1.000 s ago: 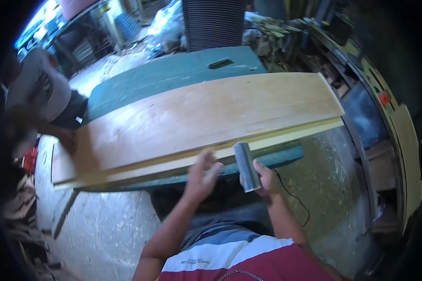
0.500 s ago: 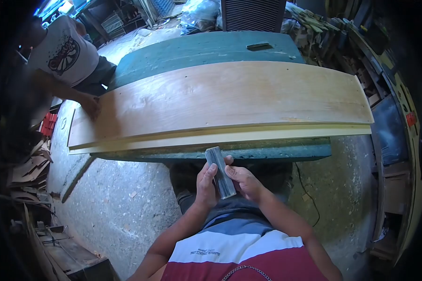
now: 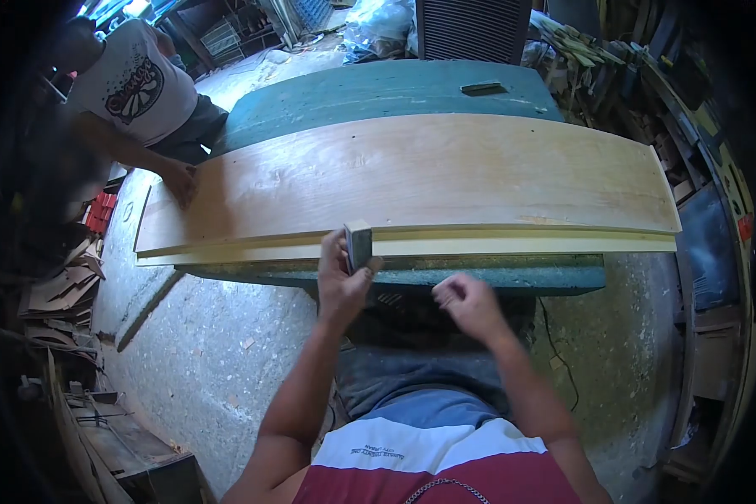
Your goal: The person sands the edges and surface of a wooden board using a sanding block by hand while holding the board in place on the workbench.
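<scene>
My left hand grips a sanding block and holds it tilted up above the front edge of a long wooden panel. The block has a pale end and a dark grey face. My right hand is apart from it, in front of the table edge, with fingers curled in and nothing visible in them. The panel is light brown, smooth and slightly shiny, with a pale yellow strip along its near side. It lies across a green table.
Another person stands at the left, a hand on the panel's left end. A small dark strip lies on the table's far part. Scrap wood is piled at left, shelving stands at right, and a cable crosses the floor.
The right hand has let go of the sanding block and moved right. My left hand has raised the block forward and left, turning its end upward. The view has shifted slightly.
</scene>
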`<control>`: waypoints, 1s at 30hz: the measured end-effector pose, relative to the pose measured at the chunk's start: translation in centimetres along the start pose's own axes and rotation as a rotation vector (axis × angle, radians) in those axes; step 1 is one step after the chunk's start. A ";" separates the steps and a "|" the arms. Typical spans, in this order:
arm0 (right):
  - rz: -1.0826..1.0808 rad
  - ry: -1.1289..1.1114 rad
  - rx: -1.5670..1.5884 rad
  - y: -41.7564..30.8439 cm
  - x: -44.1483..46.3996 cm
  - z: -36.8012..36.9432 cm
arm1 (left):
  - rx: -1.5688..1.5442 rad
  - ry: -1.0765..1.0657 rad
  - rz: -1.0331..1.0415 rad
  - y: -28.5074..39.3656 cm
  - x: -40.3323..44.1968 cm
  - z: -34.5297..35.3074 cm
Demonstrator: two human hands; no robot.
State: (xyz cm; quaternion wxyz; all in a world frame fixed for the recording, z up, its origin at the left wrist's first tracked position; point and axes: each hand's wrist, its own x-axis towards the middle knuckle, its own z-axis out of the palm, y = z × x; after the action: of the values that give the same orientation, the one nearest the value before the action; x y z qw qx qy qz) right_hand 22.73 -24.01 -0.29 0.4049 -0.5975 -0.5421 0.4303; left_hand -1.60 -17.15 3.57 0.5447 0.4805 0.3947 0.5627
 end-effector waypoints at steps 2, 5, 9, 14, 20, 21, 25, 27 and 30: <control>-0.152 0.239 -0.218 -2.3 1.4 -3.9 | 0.771 0.030 0.509 -1.2 3.0 -3.3; -0.258 0.429 -0.600 -1.5 5.2 -9.7 | 1.174 -0.205 0.577 1.8 5.3 -4.9; -0.444 0.648 -0.852 2.2 9.9 -15.3 | 1.423 -0.507 0.599 2.5 7.0 -6.4; -0.454 0.693 -1.036 5.8 10.8 -16.0 | 1.545 -0.594 0.681 1.3 8.3 -8.8; -0.397 0.680 -0.977 5.5 10.5 -15.9 | 1.533 -0.485 0.730 -0.3 8.2 -11.0; -0.393 0.674 -0.978 5.2 10.5 -15.7 | 1.507 -0.469 0.767 -0.3 8.2 -10.9; -0.348 0.673 -1.049 4.5 10.5 -15.3 | 1.504 -0.460 0.731 -0.9 8.0 -9.6; -0.342 0.671 -1.063 4.6 10.5 -15.3 | 1.446 -0.460 0.772 -2.4 7.9 -6.6; -0.381 0.677 -1.029 4.6 10.6 -15.5 | 1.418 -0.537 0.645 -4.2 7.1 2.0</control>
State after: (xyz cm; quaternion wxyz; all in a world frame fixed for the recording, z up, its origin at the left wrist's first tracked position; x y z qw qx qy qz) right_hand 39.30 -14.14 -0.81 0.2845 -0.7114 -0.6179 -0.1765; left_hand 1.69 -9.85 0.74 -0.0008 0.9184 0.3550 0.1745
